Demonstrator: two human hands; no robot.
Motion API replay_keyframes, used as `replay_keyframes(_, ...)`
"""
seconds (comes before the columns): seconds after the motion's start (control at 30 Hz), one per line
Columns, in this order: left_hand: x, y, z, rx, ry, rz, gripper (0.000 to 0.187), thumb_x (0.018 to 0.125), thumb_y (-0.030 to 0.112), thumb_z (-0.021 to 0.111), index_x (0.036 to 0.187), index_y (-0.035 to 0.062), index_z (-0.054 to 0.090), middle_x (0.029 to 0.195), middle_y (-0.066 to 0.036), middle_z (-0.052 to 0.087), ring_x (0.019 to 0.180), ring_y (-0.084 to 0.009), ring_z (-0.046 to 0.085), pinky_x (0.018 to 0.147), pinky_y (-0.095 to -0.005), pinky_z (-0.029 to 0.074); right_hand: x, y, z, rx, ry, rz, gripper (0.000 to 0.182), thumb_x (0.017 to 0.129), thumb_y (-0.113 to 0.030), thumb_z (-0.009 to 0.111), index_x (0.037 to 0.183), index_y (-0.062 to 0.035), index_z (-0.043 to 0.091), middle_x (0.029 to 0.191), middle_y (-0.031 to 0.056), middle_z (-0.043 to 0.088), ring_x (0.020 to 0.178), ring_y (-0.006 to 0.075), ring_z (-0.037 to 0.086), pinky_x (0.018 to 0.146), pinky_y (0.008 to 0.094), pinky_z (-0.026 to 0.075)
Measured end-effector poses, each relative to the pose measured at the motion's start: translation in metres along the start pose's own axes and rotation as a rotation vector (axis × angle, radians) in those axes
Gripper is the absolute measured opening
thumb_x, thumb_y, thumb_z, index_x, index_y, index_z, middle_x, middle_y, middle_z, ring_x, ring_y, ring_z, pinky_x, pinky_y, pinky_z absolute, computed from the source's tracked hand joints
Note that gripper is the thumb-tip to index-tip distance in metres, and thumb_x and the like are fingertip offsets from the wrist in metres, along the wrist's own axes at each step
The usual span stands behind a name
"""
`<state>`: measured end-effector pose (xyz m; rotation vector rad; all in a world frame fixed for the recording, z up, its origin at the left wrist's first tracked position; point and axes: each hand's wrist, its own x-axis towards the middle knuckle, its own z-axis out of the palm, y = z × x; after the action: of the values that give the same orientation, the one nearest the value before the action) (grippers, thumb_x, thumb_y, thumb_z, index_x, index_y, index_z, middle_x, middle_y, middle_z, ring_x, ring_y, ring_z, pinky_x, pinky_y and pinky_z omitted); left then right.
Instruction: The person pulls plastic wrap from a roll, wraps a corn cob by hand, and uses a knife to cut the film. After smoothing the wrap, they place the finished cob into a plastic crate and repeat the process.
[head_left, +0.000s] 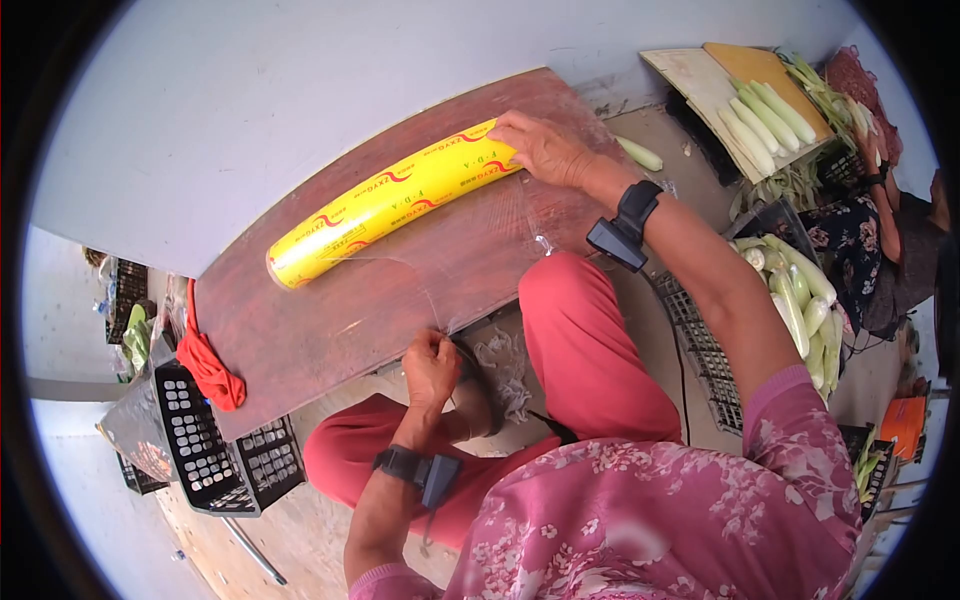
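Note:
A long yellow roll of cling film (390, 205) with red and green print lies slantwise across the reddish-brown table (290, 345). My right hand (545, 148) grips its right end, fingers bent over the top and end. At the table's near edge, my left hand (432, 368) is closed in a pinch. A thin, clear sheet of film (415, 285), seen by its faint edges and creases, runs from the roll towards my left hand. What lies between those fingertips is mostly hidden. Both wrists wear black strapped devices.
A red cloth (212, 360) hangs over the table's left corner, above black crates (190, 430). At right, a crate (700, 340) stands beside piled husked corn (800, 290); more cobs (765, 125) lie on a board. Another person (875, 240) sits at far right, handling corn.

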<state>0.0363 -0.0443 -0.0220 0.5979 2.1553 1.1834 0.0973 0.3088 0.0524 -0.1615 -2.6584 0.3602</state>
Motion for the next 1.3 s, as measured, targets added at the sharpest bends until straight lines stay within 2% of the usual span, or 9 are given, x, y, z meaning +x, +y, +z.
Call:
replay_keyframes(0.13, 0.001, -0.001, 0.000, 0.011, 0.004, 0.006, 0.015, 0.090, 0.009, 0.051, 0.088, -0.0043, 0.057, 0.063, -0.012, 0.064, 0.050, -0.0154, 0.061, 0.045, -0.0280, 0.049, -0.001, -0.002, 0.000, -0.062, 0.040, -0.014, 0.041, 0.079, -0.002, 0.065, 0.119, -0.0086, 0.057, 0.122, 0.0089, 0.054, 0.100, 0.0359, 0.061, 0.085, 0.0439, 0.053)
replay_keyframes(0.43, 0.001, 0.000, 0.000, -0.035, -0.016, -0.012, 0.014, 0.090, 0.008, 0.050, 0.088, -0.0041, 0.056, 0.063, -0.012, 0.064, 0.048, -0.0155, 0.060, 0.045, -0.0279, 0.048, -0.008, -0.008, -0.006, -0.115, 0.005, -0.015, 0.044, 0.079, -0.003, 0.066, 0.121, -0.0077, 0.055, 0.123, 0.0106, 0.049, 0.098, 0.0347, 0.062, 0.084, 0.0418, 0.054)
replay_keyframes(0.73, 0.001, -0.002, 0.001, -0.043, -0.013, -0.013, 0.013, 0.091, 0.008, 0.050, 0.088, -0.0033, 0.055, 0.063, -0.011, 0.064, 0.048, -0.0150, 0.059, 0.045, -0.0275, 0.048, -0.012, -0.004, 0.001, -0.114, 0.016, -0.015, 0.048, 0.078, -0.006, 0.068, 0.123, -0.0079, 0.052, 0.127, 0.0123, 0.047, 0.092, 0.0368, 0.064, 0.078, 0.0438, 0.057)
replay_keyframes(0.93, 0.002, -0.003, 0.001, -0.049, 0.011, -0.031, 0.013, 0.088, 0.010, 0.054, 0.084, -0.0014, 0.057, 0.061, -0.008, 0.063, 0.048, -0.0126, 0.058, 0.045, -0.0278, 0.048, -0.014, -0.008, 0.000, -0.099, 0.017, 0.001, 0.051, 0.078, -0.010, 0.071, 0.125, -0.0088, 0.051, 0.127, 0.0130, 0.046, 0.092, 0.0373, 0.063, 0.078, 0.0443, 0.057)
replay_keyframes(1.03, 0.002, -0.004, 0.001, -0.044, 0.012, -0.021, 0.013, 0.088, 0.011, 0.054, 0.084, -0.0014, 0.057, 0.060, -0.009, 0.063, 0.048, -0.0126, 0.058, 0.045, -0.0278, 0.047, -0.014, -0.013, -0.003, -0.101, -0.057, 0.068, 0.055, 0.078, -0.004, 0.069, 0.128, -0.0088, 0.048, 0.129, 0.0115, 0.044, 0.099, 0.0370, 0.061, 0.085, 0.0446, 0.054)
replay_keyframes(1.17, 0.002, -0.004, 0.002, -0.063, 0.018, -0.015, 0.013, 0.088, 0.010, 0.054, 0.084, -0.0014, 0.057, 0.060, -0.008, 0.063, 0.047, -0.0125, 0.058, 0.044, -0.0277, 0.047, -0.014, -0.014, -0.004, -0.121, -0.064, 0.072, 0.056, 0.078, -0.006, 0.071, 0.129, -0.0097, 0.047, 0.130, 0.0113, 0.043, 0.097, 0.0370, 0.062, 0.084, 0.0447, 0.055)
replay_keyframes(1.3, 0.002, -0.003, 0.000, -0.045, -0.027, -0.020, 0.012, 0.091, 0.006, 0.050, 0.089, -0.0040, 0.056, 0.065, -0.013, 0.064, 0.050, -0.0152, 0.060, 0.046, -0.0274, 0.050, -0.015, -0.012, -0.002, -0.146, -0.049, 0.056, 0.056, 0.078, -0.011, 0.072, 0.128, -0.0097, 0.048, 0.129, 0.0123, 0.043, 0.093, 0.0367, 0.063, 0.080, 0.0443, 0.056)
